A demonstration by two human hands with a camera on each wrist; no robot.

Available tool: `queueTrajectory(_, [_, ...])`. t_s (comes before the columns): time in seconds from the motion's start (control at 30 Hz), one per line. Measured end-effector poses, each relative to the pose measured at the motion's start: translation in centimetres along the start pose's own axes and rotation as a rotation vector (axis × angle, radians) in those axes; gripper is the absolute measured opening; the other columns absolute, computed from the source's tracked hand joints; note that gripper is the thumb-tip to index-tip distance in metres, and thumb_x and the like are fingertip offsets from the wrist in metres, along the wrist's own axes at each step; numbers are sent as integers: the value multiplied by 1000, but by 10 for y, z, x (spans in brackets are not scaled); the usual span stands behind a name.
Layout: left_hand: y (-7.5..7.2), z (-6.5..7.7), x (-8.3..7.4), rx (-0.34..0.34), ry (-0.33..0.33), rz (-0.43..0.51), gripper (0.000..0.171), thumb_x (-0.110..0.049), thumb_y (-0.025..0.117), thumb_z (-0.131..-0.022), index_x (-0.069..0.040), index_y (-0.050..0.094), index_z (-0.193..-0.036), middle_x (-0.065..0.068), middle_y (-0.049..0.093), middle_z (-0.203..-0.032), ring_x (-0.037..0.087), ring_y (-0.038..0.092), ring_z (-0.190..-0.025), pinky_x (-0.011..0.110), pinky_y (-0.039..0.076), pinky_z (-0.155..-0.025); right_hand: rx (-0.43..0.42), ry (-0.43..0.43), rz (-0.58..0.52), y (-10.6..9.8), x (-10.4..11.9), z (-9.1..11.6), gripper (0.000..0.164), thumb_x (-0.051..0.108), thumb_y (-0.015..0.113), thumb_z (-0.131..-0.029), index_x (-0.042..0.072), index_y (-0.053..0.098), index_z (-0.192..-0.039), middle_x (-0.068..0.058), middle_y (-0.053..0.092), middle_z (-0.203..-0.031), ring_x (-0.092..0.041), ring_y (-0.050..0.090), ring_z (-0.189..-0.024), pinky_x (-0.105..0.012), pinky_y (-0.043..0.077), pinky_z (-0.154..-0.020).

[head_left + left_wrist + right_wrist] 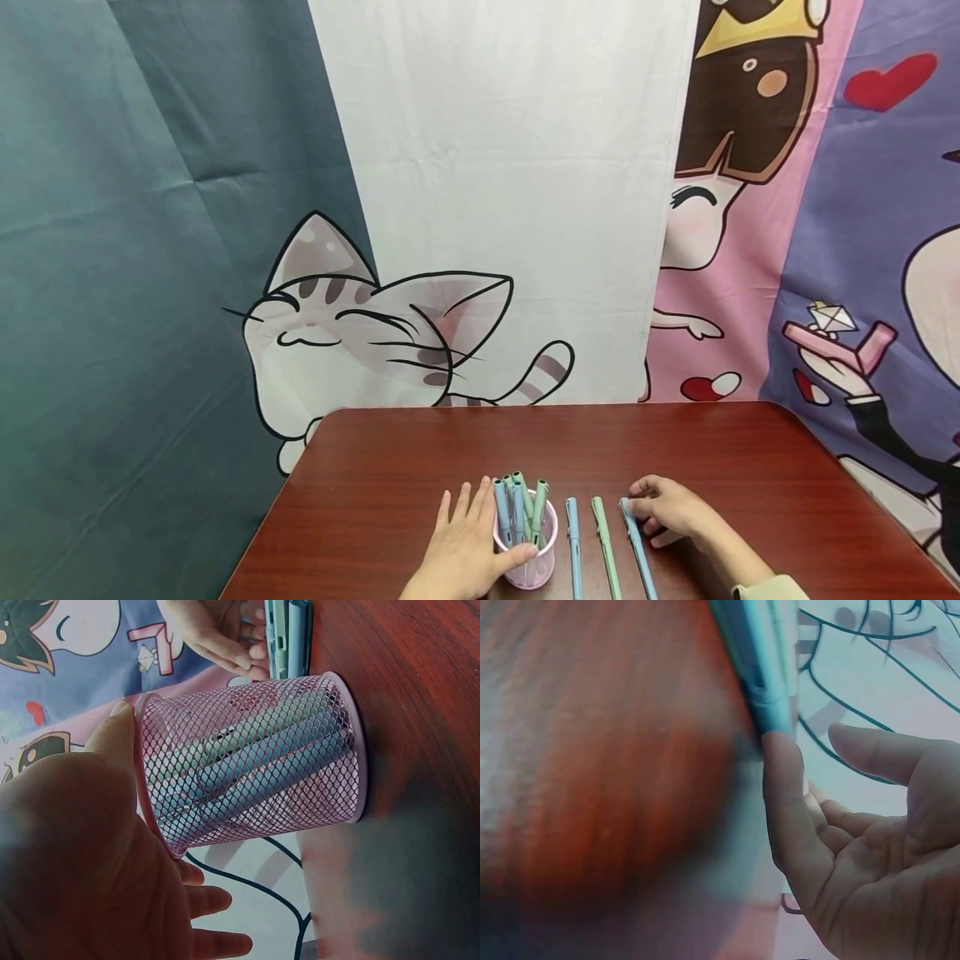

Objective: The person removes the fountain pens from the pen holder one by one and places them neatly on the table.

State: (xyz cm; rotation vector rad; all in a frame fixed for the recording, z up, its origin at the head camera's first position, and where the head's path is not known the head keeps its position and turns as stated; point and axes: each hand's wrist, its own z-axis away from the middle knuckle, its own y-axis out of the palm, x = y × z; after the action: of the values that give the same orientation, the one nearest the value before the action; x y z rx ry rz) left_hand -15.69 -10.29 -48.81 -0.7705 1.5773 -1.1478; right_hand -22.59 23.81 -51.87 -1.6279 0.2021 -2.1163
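Note:
A pink mesh pen cup (529, 577) stands upright on the table, holding several blue and green pens (517, 517). My left hand (461, 554) touches the cup's left side, its fingers straight and the thumb across the front of the rim. In the left wrist view, the pens show through the mesh cup (255, 761). To the cup's right lie a blue pen (574, 546), a green pen (606, 546) and another blue pen (638, 546), side by side. My right hand (678, 512) is at the far end of the rightmost blue pen. One fingertip touches that pen (761, 682), with the thumb apart from it.
The dark red wooden table (360, 500) has rounded far corners. Behind it hangs a cloth backdrop (517, 192) printed with a cartoon cat and figures. A pale sleeve (772, 588) covers the right forearm.

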Motion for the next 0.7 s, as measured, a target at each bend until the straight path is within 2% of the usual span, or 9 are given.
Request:
queueTrajectory(0.13, [0, 0, 0, 1, 0, -1, 107, -82, 48, -85, -3, 35, -156, 14, 34, -163, 43, 30, -149, 65, 14, -119, 52, -58, -32, -7, 9, 5, 42, 18, 65, -97, -11, 51, -124, -10, 67, -94, -23, 63, -76, -41, 59, -65])
queueTrajectory(0.33, [-1, -2, 0, 5, -2, 5, 106, -81, 49, -85, -3, 35, -156, 14, 34, -163, 43, 29, -149, 65, 13, -119, 153, -190, -140, -14, 21, 11, 48, 18, 61, -101, -18, 46, -129, -13, 68, -100, -27, 70, -82, -42, 61, -70])
queueTrajectory(0.5, [-1, -1, 0, 1, 1, 0, 106, -81, 49, -85, -4, 36, -156, 14, 35, -162, 43, 30, -149, 65, 14, -119, 137, -241, -225, -11, 33, 15, 48, 20, 62, -102, -15, 49, -133, -11, 71, -108, -31, 73, -94, -44, 61, -80])
queueTrajectory(0.7, [0, 0, -1, 1, -1, 7, 106, -81, 49, -85, -4, 36, -156, 15, 35, -162, 43, 31, -148, 66, 14, -119, 101, -267, -265, -3, 46, 23, 52, 25, 63, -101, -10, 49, -138, -17, 70, -121, -26, 73, -102, -41, 59, -88])
